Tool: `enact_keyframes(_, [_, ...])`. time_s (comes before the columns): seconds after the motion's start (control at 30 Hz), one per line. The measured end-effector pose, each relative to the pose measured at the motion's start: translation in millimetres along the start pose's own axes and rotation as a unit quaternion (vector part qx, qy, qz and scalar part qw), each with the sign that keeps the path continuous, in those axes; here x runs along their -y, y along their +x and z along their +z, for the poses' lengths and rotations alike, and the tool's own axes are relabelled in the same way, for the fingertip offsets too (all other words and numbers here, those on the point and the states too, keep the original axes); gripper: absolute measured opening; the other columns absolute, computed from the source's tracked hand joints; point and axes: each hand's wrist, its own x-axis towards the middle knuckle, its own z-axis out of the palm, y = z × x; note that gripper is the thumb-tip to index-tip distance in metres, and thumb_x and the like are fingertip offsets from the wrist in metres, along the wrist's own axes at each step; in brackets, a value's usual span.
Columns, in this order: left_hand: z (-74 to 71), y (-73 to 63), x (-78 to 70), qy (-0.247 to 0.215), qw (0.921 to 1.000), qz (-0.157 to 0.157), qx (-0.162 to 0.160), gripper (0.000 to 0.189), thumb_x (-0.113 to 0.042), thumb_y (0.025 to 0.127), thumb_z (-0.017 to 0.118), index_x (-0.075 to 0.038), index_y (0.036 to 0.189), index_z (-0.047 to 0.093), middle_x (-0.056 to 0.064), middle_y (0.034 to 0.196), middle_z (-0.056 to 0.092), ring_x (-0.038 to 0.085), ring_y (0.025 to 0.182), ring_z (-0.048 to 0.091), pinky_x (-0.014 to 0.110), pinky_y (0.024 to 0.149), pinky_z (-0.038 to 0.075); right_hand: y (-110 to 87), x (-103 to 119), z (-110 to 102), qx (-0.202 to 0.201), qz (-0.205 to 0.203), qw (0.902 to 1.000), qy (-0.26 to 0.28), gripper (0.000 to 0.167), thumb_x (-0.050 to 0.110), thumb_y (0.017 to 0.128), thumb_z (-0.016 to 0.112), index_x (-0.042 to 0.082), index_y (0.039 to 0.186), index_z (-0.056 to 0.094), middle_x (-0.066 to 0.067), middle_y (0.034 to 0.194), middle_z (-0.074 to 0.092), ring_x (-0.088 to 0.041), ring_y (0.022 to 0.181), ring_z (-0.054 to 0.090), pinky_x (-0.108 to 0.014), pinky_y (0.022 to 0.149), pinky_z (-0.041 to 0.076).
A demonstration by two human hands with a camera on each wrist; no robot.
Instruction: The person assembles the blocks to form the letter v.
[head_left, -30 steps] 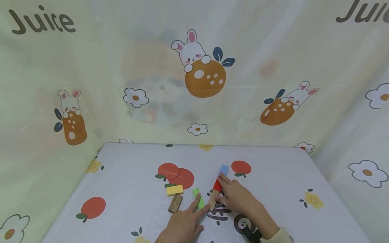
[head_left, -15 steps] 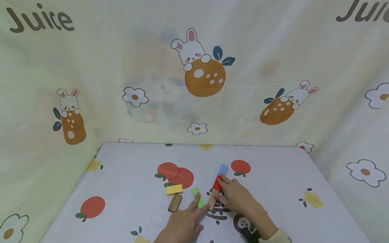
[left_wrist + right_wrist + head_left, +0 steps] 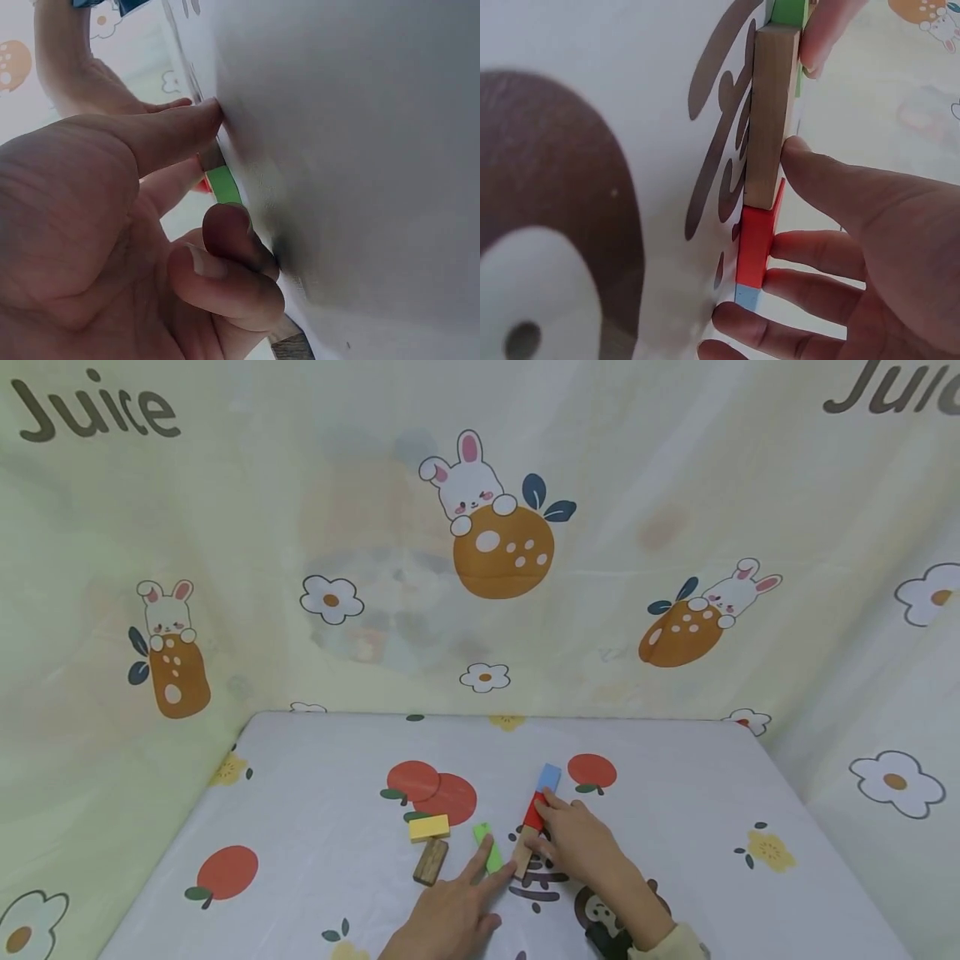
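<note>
Three blocks form a slanted row in the head view: a blue block (image 3: pixel 550 776) at the far end, a red block (image 3: pixel 533 814), and a plain wooden block (image 3: pixel 524 853) nearest me. My right hand (image 3: pixel 583 845) rests on the row. Its thumb touches the wooden block and its fingers lie on the red block (image 3: pixel 756 246), as the right wrist view shows. My left hand (image 3: pixel 453 914) has one fingertip at the green block (image 3: pixel 483 842) and another at the near end of the wooden block. The left ring and little fingers are bent under the palm.
Left of the green block lie a yellow block (image 3: pixel 429 828) and a dark brown wooden block (image 3: pixel 431 862). The white tablecloth (image 3: pixel 315 802) carries printed fruit. A printed curtain (image 3: pixel 390 510) stands behind the table and along both sides.
The head view has shifted slightly. Both hands and all blocks keep nearly the same places, and the right forearm shows only a slight shift.
</note>
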Motion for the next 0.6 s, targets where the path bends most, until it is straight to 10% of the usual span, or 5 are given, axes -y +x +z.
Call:
enact_keyframes(0.3, [-2.4,4.2,1.1,-0.014,0.9992,0.014,-0.035,0.083,-0.035,0.091,0.083,-0.052,0.159,0.039,-0.003,0.178,0.028,0.018,0.079,0.068,0.024,0.064,0.055,2.1,0.8,-4.6,0.009,0.016,0.9998,0.001,0.068,0.046,0.09,0.082,0.006,0.142,0.067,-0.019,0.157,0.058,-0.041,0.115,0.069,-0.048,0.087,0.065])
enact_keyframes(0.47, [-10.9,0.7,5.6,0.003,0.9973,0.01,-0.072,0.077,-0.032,0.093,0.081,-0.043,0.16,0.043,0.0,0.174,0.037,0.025,0.133,0.065,0.055,0.113,0.052,2.1,0.4,-5.4,0.009,0.02,0.9997,0.013,0.068,0.047,0.089,0.082,0.006,0.142,0.067,-0.019,0.156,0.058,-0.043,0.12,0.068,-0.05,0.09,0.064])
enact_keyframes(0.6, [-17.7,-3.6,12.5,-0.032,0.9957,-0.003,-0.086,0.071,-0.03,0.095,0.078,-0.037,0.159,0.048,0.001,0.172,0.041,0.037,0.152,0.049,0.071,0.112,0.045,2.6,0.2,-4.3,0.011,0.024,0.9996,0.013,0.069,0.048,0.089,0.082,0.006,0.142,0.068,-0.018,0.156,0.058,-0.043,0.123,0.068,-0.05,0.093,0.063])
